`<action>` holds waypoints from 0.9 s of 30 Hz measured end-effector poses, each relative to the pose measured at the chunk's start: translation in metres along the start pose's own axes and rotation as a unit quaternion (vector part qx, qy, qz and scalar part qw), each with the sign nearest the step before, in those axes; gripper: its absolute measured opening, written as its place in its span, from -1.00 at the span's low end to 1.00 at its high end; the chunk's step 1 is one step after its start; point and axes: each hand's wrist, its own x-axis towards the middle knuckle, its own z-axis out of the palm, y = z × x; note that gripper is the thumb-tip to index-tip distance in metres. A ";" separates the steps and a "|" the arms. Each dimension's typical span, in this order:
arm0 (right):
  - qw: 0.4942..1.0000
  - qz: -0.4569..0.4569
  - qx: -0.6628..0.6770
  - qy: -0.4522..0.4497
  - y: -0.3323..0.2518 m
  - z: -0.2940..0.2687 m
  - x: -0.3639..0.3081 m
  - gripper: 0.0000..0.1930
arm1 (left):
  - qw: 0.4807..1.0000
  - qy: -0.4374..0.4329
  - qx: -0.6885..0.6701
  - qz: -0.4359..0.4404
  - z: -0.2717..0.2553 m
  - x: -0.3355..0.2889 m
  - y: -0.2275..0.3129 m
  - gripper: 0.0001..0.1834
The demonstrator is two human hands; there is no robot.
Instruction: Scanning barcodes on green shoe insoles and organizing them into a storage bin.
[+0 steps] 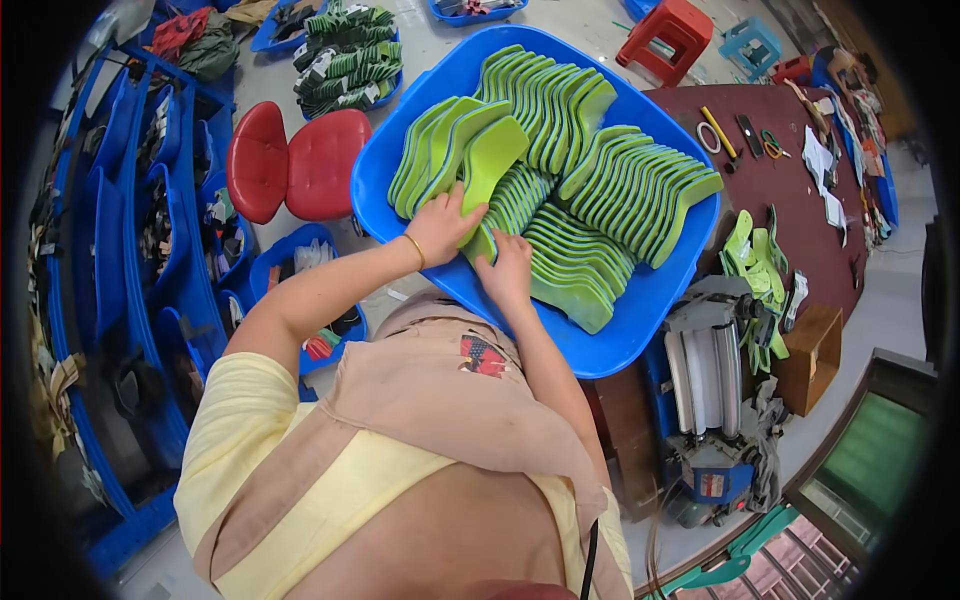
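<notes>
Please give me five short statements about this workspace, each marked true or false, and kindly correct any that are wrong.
1. The blue tub holds several rows of arched green insoles. True.
2. The thin bangle is on the person's right wrist. False: it is on the left wrist.
3. The left hand and the right hand both touch insoles. True.
4. The red padded chair stands to the right of the tub. False: it stands to the left of it.
5. The scissors lie on the dark red table. True.
</notes>
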 end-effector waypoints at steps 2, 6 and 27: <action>1.000 0.010 0.002 0.001 0.000 0.003 -0.002 -0.47 | 0.993 -0.062 -0.090 -0.034 -0.028 0.005 -0.004 -0.16; 0.998 0.010 -0.021 -0.052 0.000 -0.002 -0.001 -0.39 | 0.961 -0.057 -0.270 0.029 -0.072 0.023 -0.043 -0.20; 0.735 0.332 0.556 0.202 -0.030 -0.129 -0.126 -0.41 | 0.586 -0.080 -0.806 -0.002 -0.074 0.075 0.132 -0.43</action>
